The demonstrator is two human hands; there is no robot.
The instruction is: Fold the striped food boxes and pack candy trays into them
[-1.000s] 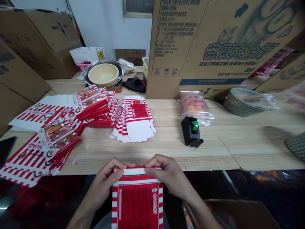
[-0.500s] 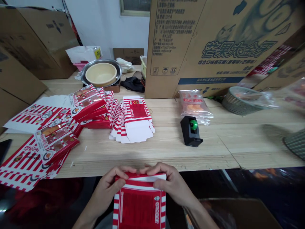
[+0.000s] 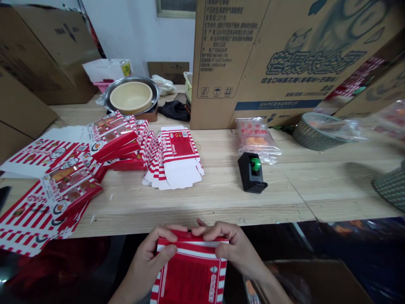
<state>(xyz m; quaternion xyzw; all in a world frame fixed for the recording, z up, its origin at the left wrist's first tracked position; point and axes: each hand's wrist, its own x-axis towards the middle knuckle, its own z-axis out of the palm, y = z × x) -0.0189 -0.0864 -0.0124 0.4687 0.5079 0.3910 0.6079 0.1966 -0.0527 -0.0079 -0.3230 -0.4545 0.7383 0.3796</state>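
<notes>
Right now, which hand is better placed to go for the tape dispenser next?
Probably the right hand: the black tape dispenser stands ahead and to its right, and the left hand is farther off. Both hold the red-and-white box, so the right would first have to let go.

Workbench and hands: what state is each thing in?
Left hand, gripping the carton, upper left
Right hand, gripping it, upper right
Carton, held; full closure unclear
Striped cartons, flattened, fanned out
Tape dispenser, upright, green roll fitted
Cream bowl, nested in metal basin
Large cardboard box, upright
Clear packaging, containing orange items
</notes>
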